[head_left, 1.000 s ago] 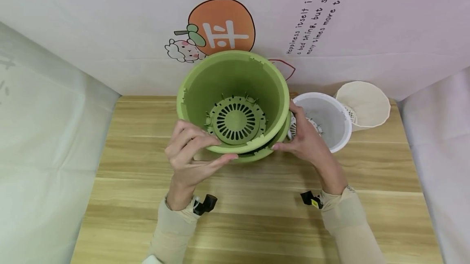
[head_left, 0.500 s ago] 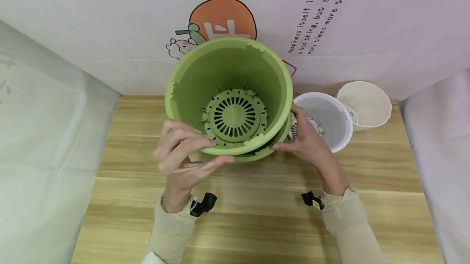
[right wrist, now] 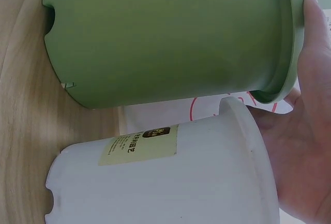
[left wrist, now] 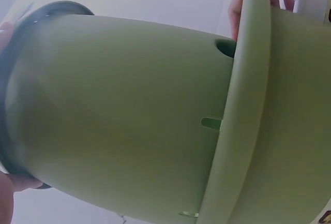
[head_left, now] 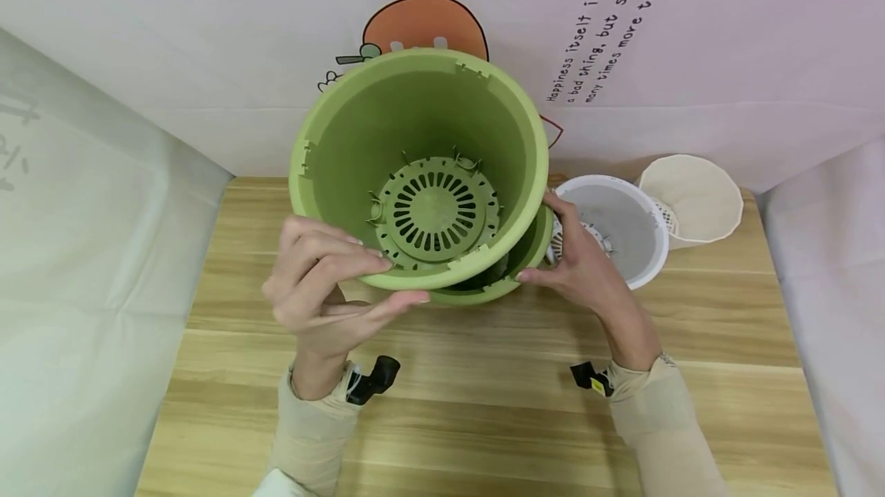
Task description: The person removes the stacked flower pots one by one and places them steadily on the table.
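My left hand (head_left: 325, 282) pinches the front-left rim of a green plastic flower pot (head_left: 415, 113), thumb outside, fingers inside. Slots and a slatted disc mark its floor. Its base sits at the mouth of a second green pot (head_left: 541, 240), tilted over it; most of that lower pot is hidden from above. In the left wrist view the upper pot's body (left wrist: 119, 105) stands nearly out of the lower pot (left wrist: 295, 131), base notches showing at the rim. My right hand (head_left: 581, 259) grips the lower pot's right rim; the right wrist view shows that pot (right wrist: 170, 38) upright on the table.
A white pot (head_left: 629, 251) with a yellowish label (right wrist: 137, 145) stands close against the right hand. Behind it is a cream pot (head_left: 698, 197) by the back wall. A printed cloth (head_left: 242, 44) hangs behind the wooden table (head_left: 484, 405).
The upper green pot has risen out of the lower one and shifted left, looking larger to the camera. My left hand moved left with it; the right hand stays on the lower rim.
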`<state>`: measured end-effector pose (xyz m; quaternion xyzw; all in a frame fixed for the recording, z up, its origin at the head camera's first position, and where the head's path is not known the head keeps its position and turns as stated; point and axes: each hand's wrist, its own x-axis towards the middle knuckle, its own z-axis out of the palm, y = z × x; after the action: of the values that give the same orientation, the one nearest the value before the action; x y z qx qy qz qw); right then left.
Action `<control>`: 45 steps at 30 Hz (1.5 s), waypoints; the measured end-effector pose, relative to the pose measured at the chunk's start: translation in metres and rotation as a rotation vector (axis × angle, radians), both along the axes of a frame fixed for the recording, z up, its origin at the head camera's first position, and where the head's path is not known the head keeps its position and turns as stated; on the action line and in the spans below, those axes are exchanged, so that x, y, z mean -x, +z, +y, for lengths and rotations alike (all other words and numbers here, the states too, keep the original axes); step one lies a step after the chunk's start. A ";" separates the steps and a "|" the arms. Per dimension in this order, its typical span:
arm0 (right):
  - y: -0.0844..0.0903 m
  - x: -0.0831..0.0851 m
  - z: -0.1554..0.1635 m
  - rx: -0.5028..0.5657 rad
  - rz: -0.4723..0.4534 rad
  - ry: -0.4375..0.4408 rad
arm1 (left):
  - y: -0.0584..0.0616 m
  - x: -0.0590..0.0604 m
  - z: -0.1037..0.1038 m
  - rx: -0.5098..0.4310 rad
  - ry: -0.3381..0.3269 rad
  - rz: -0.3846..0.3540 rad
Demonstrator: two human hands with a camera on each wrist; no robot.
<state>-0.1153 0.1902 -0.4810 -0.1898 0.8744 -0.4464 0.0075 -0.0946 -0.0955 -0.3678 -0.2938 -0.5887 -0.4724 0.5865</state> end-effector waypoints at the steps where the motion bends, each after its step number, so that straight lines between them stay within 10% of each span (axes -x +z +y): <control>1: 0.000 -0.001 0.000 -0.005 -0.013 -0.005 | 0.001 0.000 -0.001 -0.004 0.003 0.008; 45: 0.005 0.000 0.003 -0.051 -0.122 -0.029 | 0.016 -0.001 -0.038 -0.226 0.278 -0.135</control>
<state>-0.1158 0.1929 -0.4764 -0.1491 0.8862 -0.4346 0.0591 -0.0936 -0.1338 -0.3519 -0.1093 -0.6048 -0.4688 0.6345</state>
